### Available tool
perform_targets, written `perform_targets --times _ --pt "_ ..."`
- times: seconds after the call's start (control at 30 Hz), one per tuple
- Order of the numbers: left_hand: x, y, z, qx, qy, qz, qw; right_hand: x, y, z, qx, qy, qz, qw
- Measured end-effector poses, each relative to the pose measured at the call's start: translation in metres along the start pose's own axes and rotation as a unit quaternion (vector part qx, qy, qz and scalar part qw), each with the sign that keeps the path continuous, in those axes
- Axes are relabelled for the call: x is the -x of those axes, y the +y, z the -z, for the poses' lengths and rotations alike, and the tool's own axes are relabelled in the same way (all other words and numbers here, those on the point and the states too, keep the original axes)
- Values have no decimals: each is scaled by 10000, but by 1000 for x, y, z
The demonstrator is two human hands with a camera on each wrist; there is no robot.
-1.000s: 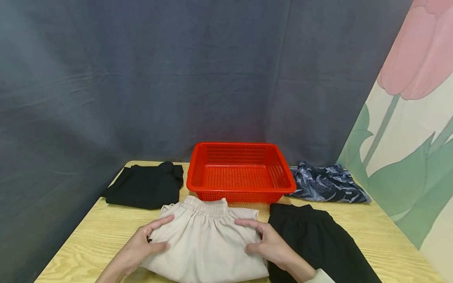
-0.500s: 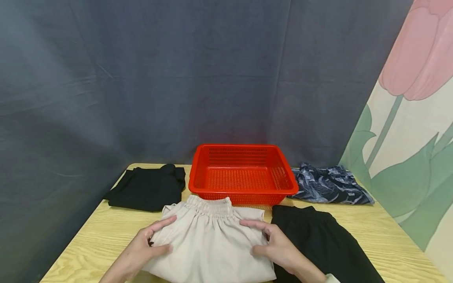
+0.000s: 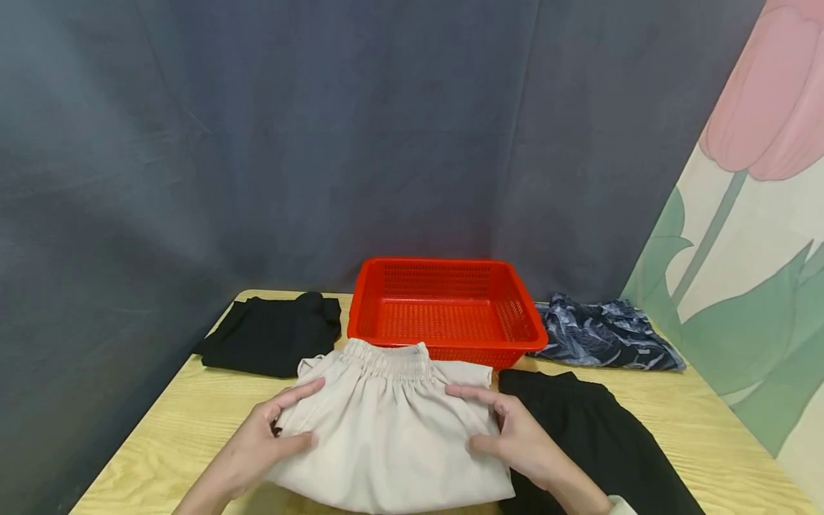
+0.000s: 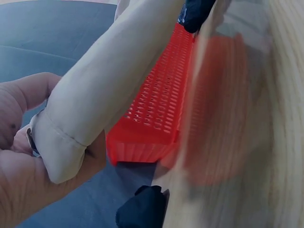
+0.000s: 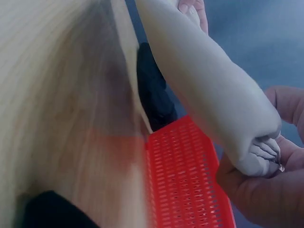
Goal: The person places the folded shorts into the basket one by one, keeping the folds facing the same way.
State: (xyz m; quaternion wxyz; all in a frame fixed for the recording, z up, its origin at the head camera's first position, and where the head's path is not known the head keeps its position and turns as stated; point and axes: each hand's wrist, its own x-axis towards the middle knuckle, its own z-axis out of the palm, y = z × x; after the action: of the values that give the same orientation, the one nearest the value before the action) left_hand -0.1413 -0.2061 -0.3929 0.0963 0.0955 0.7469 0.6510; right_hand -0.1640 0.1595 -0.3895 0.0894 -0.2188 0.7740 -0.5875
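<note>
Folded cream elastic-waist pants [image 3: 393, 429] hang between my two hands in the head view, gathered waistband toward the red basket. My left hand [image 3: 260, 445] grips the left side, thumb on top and other fingers beneath. On the opposite side my right hand [image 3: 518, 438] holds the fabric in the same way. Both wrist views show the pants [image 4: 102, 78] raised above the wooden table, with the folded bundle [image 5: 209, 80] seen edge-on. The waistband overlaps the front of the red plastic basket [image 3: 496, 353] in the head view.
Folded black clothing [image 3: 273, 335] lies at the back left of the table [image 3: 164, 429]. Dark patterned clothing [image 3: 605, 332] sits right of the basket. Black elastic-waist pants [image 3: 592, 436] lie at the front right. A grey curtain [image 3: 386, 129] hangs behind.
Both hands have raised the cream pants slightly and brought them toward the basket, so the waistband now overlaps its front. The head view has shifted a little.
</note>
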Motion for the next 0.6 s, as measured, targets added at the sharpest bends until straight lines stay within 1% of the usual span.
perform_targets --times 0.13,0.33,0.47,0.6 --pt "0 5 -1 88 -68 -207 9997 0 -5 5 -49 -29 65 10000" --pt "0 12 -1 176 -110 -394 9990 2 -11 10 -130 -96 194 9997" --pt "-3 17 -3 125 -142 -449 9988 2 -14 13 -106 47 224 9997" --pt "-8 21 -5 2 -128 -439 9990 3 -16 16 -91 271 144 9995"
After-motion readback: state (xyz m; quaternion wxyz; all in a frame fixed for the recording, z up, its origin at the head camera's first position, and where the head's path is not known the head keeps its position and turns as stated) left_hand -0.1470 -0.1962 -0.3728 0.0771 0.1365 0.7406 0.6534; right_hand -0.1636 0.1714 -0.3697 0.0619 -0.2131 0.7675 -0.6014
